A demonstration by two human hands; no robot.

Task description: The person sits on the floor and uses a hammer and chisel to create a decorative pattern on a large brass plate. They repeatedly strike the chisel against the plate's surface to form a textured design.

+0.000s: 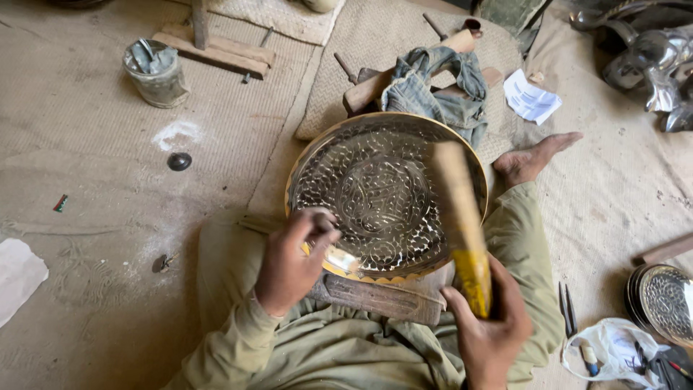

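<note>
Your left hand (289, 263) is pinched around a small metal tool (326, 230) whose tip rests on the near rim of the engraved brass tray (386, 195) — the tray leans across your lap, its lower edge propped on a wooden block (382, 296) between your knees. Your right hand (491, 328) is closed tight around the handle of a wooden mallet (462, 224), which is blurred and raised over the tray's right side. Your bare foot (538, 155) sticks out to the right of the tray on the woven mat (390, 36). Just beyond the tray's far rim lies a crumpled blue-grey cloth (433, 90) over some wooden pieces. Well off to the left on the floor stands a tin can (155, 72); at the far right edge another engraved tray (664, 300) sits near a white plastic bag (613, 350).
</note>
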